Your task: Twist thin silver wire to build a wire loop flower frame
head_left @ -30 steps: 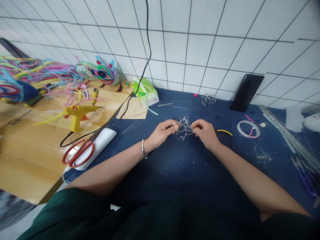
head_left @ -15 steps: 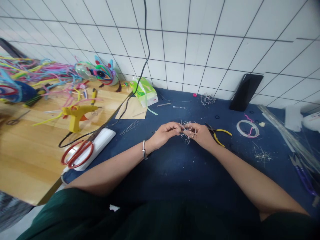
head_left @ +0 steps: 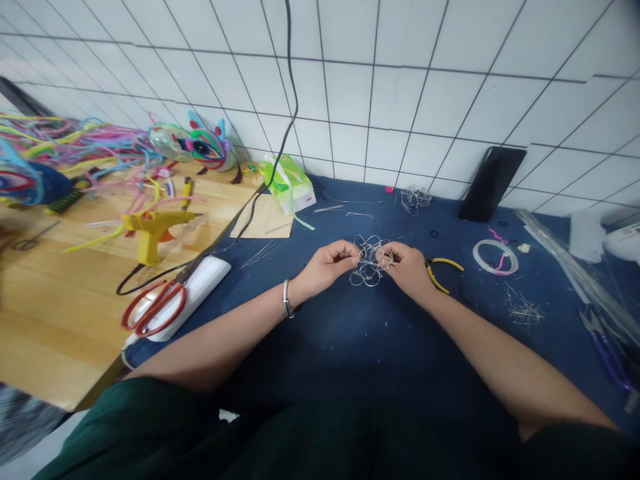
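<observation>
A thin silver wire piece bent into several loops, like a flower outline point(head_left: 369, 273), is held between my two hands above the dark blue mat. My left hand point(head_left: 333, 265) pinches its left side between thumb and fingers. On the opposite side, my right hand point(head_left: 406, 267) grips a loop with its fingertips. Yellow-handled pliers point(head_left: 443, 270) lie just beyond my right hand, their jaws partly hidden by it. Loose straight wires point(head_left: 259, 255) rest on the mat to the left.
Red-handled scissors point(head_left: 155, 308) lie on a white power strip point(head_left: 207, 283). A yellow glue gun point(head_left: 150, 233) sits on the wooden table. A phone point(head_left: 493, 183) leans on the tiled wall. Tangled wire point(head_left: 415, 198), a white ring spool point(head_left: 495, 259) and purple-handled cutters point(head_left: 607, 350) lie about.
My hands have moved slightly apart. The wire piece has turned, so its round loops now show more openly between them.
</observation>
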Demonstrator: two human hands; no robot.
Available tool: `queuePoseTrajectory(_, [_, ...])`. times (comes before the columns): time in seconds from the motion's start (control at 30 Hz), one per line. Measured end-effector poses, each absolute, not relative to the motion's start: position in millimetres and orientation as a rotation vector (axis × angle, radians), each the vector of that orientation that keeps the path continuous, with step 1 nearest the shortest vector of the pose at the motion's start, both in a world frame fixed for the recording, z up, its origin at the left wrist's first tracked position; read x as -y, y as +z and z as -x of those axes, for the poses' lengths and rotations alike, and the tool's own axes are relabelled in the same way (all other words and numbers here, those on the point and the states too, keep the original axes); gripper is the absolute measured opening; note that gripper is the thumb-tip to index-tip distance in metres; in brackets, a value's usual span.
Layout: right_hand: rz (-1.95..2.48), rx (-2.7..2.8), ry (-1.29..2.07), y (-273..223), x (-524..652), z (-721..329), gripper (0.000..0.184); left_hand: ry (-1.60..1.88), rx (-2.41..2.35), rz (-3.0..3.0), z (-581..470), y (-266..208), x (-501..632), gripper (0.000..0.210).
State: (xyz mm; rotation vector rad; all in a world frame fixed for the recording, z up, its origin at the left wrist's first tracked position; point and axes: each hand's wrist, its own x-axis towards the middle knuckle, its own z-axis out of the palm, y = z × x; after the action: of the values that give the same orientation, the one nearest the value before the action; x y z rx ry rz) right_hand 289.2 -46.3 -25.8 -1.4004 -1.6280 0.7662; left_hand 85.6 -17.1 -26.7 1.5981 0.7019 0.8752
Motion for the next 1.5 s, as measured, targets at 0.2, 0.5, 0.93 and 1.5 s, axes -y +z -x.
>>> queuePoseTrajectory(0.2, [1.29,1.3,1.019,-30.7,40.4,-293.7,0.013,0.927,-0.807,-1.516,-83.2,-32.9,10.9,0.012])
queuePoseTrajectory(0.5, [1.17,1.07,1.265,-30.4,38.7,-291.4,0.014,0.985,-0.841,-1.593,-84.9,-38.7,10.7,0.014])
queuePoseTrajectory(0.93, [1.132,1.163,1.364,-29.1,44.0,-283.7,0.021,0.933,-0.77,-1.782,-98.5,-39.3,23.4,0.018])
queuePoseTrajectory(1.5, [1.271,1.667,0.811,73.4,41.2,-289.3,0.014,1.102,-0.757,-1.791,-69.8,46.0,-8.2,0.009])
